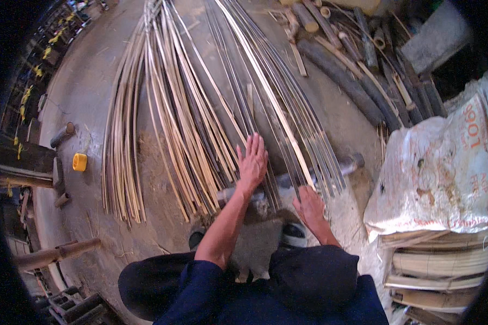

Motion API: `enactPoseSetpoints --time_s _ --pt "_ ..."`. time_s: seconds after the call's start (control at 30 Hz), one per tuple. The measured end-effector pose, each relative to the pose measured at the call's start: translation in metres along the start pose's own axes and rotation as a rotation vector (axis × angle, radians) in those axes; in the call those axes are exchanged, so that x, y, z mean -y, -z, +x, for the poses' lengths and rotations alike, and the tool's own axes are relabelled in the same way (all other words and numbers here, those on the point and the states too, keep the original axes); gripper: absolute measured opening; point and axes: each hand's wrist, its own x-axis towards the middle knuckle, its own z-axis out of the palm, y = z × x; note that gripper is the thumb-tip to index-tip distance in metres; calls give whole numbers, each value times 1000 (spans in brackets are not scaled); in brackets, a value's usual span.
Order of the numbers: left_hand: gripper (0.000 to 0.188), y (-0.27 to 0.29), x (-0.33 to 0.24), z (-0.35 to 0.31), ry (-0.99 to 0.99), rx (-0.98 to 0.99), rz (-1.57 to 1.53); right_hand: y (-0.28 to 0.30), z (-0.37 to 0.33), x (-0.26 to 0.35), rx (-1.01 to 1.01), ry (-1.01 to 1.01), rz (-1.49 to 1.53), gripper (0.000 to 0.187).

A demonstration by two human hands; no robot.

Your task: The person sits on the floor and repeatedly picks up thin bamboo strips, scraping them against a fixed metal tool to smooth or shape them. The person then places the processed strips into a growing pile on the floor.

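Watching remotely, I make out red-orange print on the white sack [417,173]: large characters near its upper right, smaller lettering below them and a line along the bottom edge.

Pale strip [282,116]: lower end hidden by right hand [311,208]; bundled strips [173,108]: far ends cut off above.

yellow object [79,162]: floor, left | white sack [431,176]: right | log pile [344,81]: upper right | grey block [438,40]: beside logs
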Motion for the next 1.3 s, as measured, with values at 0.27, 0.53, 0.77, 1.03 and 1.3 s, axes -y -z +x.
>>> enactPoseSetpoints --time_s 0.27,0.53,0.77,1.03,1.3 --pt "53 -2 15 -13 50 1 7 106 63 94 -129 -119 492 30" --pt "55 3 6 -6 33 -35 -103 72 44 88 -207 -152 582 26" --pt "55 7 4 -10 60 -13 -72 30 22 70 -169 -210 612 26" --pt "54 7 6 -7 76 57 -83 -13 28 61 25 -360 514 36" --pt "54 7 12 -9 112 91 -94 -21 29 56 37 -347 519 34"
